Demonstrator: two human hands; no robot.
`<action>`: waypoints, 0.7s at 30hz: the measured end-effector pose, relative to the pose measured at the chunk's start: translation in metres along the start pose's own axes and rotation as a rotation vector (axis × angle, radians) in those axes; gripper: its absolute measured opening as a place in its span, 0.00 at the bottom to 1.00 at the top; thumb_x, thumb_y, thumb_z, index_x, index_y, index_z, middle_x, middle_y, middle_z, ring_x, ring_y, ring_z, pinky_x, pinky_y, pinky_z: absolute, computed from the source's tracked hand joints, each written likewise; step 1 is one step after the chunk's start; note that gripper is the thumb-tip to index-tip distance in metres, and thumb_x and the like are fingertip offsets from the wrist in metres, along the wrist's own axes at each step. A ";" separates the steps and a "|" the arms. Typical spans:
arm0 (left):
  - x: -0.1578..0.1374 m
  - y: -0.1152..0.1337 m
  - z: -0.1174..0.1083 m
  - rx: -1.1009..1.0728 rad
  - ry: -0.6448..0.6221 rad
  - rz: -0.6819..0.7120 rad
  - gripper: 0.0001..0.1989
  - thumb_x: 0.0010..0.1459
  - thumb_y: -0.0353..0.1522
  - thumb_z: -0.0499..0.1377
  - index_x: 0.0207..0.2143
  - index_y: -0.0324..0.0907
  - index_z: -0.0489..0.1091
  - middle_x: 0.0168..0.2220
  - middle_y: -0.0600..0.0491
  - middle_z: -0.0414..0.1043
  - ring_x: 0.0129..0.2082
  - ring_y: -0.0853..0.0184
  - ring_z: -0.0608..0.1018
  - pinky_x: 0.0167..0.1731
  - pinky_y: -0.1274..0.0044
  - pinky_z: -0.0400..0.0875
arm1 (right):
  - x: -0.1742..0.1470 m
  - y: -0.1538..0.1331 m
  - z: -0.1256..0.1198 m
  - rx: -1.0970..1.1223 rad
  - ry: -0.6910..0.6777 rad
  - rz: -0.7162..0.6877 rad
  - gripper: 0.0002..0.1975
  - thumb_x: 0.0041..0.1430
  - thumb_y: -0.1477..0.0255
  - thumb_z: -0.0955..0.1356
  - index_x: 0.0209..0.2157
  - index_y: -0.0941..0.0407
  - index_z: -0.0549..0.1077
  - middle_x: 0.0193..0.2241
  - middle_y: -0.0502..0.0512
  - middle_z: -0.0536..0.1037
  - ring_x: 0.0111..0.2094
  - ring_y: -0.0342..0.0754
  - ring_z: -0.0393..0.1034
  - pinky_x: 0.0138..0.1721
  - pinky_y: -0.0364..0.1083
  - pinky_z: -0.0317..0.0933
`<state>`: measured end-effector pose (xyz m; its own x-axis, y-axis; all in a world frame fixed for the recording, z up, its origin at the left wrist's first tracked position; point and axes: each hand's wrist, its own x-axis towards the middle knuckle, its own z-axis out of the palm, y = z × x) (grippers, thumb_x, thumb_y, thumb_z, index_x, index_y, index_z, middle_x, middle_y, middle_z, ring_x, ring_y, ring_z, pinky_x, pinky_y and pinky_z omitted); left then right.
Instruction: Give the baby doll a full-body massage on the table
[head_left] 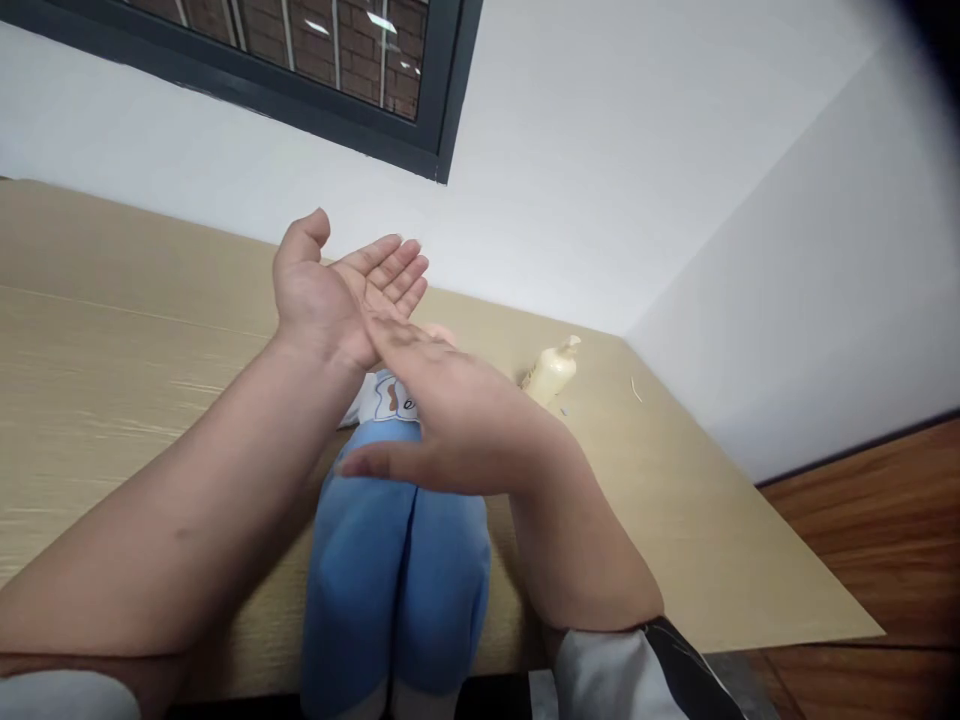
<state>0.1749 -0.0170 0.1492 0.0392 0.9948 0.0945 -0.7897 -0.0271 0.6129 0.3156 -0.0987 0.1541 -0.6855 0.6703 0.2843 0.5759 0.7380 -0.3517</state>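
My left hand [330,300] is raised palm up with its fingers stretched out and its thumb apart. Across the lower edge of that palm lies my right hand [450,400], back upward, its thumb spread out to the left. The right fingertips are hidden at the left hand. Below both hands lies a doll-like figure in blue trousers [397,570] and a white printed top [382,397], its legs pointing toward me. My hands cover most of its upper body, so I cannot tell whether it is a doll.
A cream-coloured bottle [553,370] is on the tan tabletop [675,520], right of my hands. Behind the table rises a white wall [570,200] with a dark-framed window [442,100]. A thin pale strip [636,388] lies near the right edge. Brown wood flooring [885,520] shows at the right.
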 end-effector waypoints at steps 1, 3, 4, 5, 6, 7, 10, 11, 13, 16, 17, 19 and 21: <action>-0.001 -0.001 0.001 0.005 0.006 -0.006 0.29 0.63 0.50 0.48 0.57 0.41 0.68 0.50 0.43 0.73 0.59 0.52 0.73 0.57 0.63 0.69 | 0.000 -0.004 0.001 -0.001 -0.010 -0.025 0.50 0.58 0.46 0.68 0.71 0.57 0.47 0.72 0.59 0.46 0.73 0.55 0.38 0.71 0.57 0.38; -0.006 -0.007 0.003 0.009 0.002 -0.034 0.29 0.63 0.51 0.49 0.55 0.41 0.69 0.50 0.43 0.74 0.58 0.53 0.73 0.57 0.64 0.69 | 0.001 -0.007 0.002 0.006 -0.004 -0.045 0.55 0.56 0.45 0.69 0.71 0.60 0.43 0.73 0.61 0.40 0.73 0.55 0.31 0.72 0.56 0.35; -0.009 -0.010 0.005 0.007 -0.010 -0.055 0.29 0.63 0.51 0.49 0.54 0.41 0.69 0.50 0.43 0.74 0.58 0.52 0.74 0.57 0.63 0.69 | 0.002 -0.007 0.003 0.010 0.009 -0.039 0.57 0.55 0.45 0.70 0.71 0.59 0.42 0.73 0.61 0.39 0.73 0.55 0.29 0.72 0.55 0.33; -0.013 -0.014 0.007 0.001 -0.024 -0.078 0.29 0.63 0.52 0.49 0.53 0.40 0.69 0.51 0.42 0.74 0.58 0.52 0.74 0.57 0.63 0.69 | 0.004 -0.004 0.004 0.012 0.024 -0.022 0.58 0.53 0.45 0.72 0.71 0.57 0.42 0.73 0.59 0.39 0.73 0.55 0.28 0.72 0.55 0.32; -0.016 -0.018 0.009 -0.006 -0.036 -0.100 0.29 0.63 0.52 0.49 0.53 0.39 0.68 0.51 0.41 0.73 0.58 0.51 0.74 0.57 0.62 0.69 | 0.006 -0.001 0.005 0.011 0.039 0.003 0.58 0.51 0.45 0.73 0.72 0.55 0.43 0.73 0.57 0.40 0.73 0.55 0.27 0.72 0.54 0.30; -0.019 -0.021 0.012 -0.013 -0.043 -0.125 0.30 0.63 0.52 0.48 0.53 0.38 0.67 0.52 0.40 0.72 0.58 0.51 0.73 0.57 0.61 0.69 | 0.008 0.004 0.006 0.002 0.053 0.031 0.58 0.50 0.45 0.73 0.71 0.54 0.44 0.73 0.56 0.41 0.73 0.55 0.27 0.72 0.54 0.28; -0.026 -0.025 0.018 -0.028 -0.039 -0.178 0.29 0.64 0.50 0.48 0.54 0.37 0.65 0.55 0.38 0.70 0.59 0.49 0.72 0.57 0.59 0.69 | 0.011 0.022 0.005 -0.038 0.086 0.095 0.56 0.52 0.44 0.71 0.71 0.57 0.47 0.73 0.57 0.44 0.73 0.56 0.28 0.72 0.55 0.27; -0.026 -0.024 0.019 -0.033 -0.033 -0.172 0.29 0.64 0.49 0.48 0.55 0.36 0.64 0.56 0.38 0.70 0.59 0.49 0.71 0.57 0.59 0.69 | 0.010 0.026 0.004 -0.046 0.090 0.094 0.55 0.52 0.43 0.70 0.71 0.58 0.48 0.73 0.58 0.45 0.73 0.56 0.29 0.72 0.56 0.28; -0.025 -0.019 0.018 -0.040 -0.023 -0.114 0.30 0.64 0.47 0.47 0.57 0.31 0.63 0.56 0.35 0.69 0.59 0.49 0.72 0.57 0.62 0.69 | 0.008 0.031 0.001 -0.053 0.084 0.075 0.53 0.53 0.44 0.70 0.70 0.58 0.50 0.72 0.56 0.48 0.73 0.57 0.31 0.72 0.57 0.32; -0.018 -0.008 0.011 -0.022 -0.049 -0.011 0.34 0.65 0.45 0.47 0.59 0.24 0.60 0.55 0.36 0.71 0.58 0.51 0.74 0.58 0.65 0.68 | 0.001 0.025 -0.006 -0.078 0.068 0.039 0.49 0.54 0.47 0.71 0.69 0.56 0.53 0.71 0.55 0.53 0.72 0.55 0.41 0.71 0.52 0.42; -0.015 -0.005 0.008 -0.012 -0.069 0.002 0.34 0.65 0.46 0.47 0.60 0.24 0.60 0.55 0.37 0.71 0.58 0.52 0.74 0.58 0.66 0.69 | -0.002 0.021 -0.008 -0.089 0.063 0.023 0.48 0.55 0.48 0.71 0.69 0.56 0.53 0.70 0.55 0.55 0.72 0.53 0.45 0.70 0.51 0.45; -0.011 0.000 0.003 0.009 -0.094 0.009 0.34 0.64 0.47 0.48 0.62 0.30 0.60 0.56 0.40 0.72 0.59 0.54 0.73 0.58 0.67 0.69 | -0.006 0.010 -0.010 -0.112 0.053 -0.028 0.46 0.56 0.49 0.70 0.68 0.55 0.55 0.69 0.53 0.59 0.70 0.52 0.51 0.69 0.50 0.49; -0.010 0.000 0.001 0.019 -0.093 0.005 0.34 0.64 0.47 0.49 0.62 0.32 0.61 0.56 0.41 0.72 0.59 0.54 0.73 0.58 0.68 0.70 | -0.008 0.001 -0.010 -0.127 0.053 -0.084 0.45 0.57 0.48 0.70 0.67 0.56 0.55 0.69 0.53 0.59 0.69 0.51 0.53 0.69 0.51 0.50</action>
<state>0.1751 -0.0268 0.1495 0.0921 0.9812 0.1695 -0.7781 -0.0353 0.6271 0.3262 -0.1019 0.1607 -0.7110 0.6062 0.3563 0.5713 0.7935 -0.2100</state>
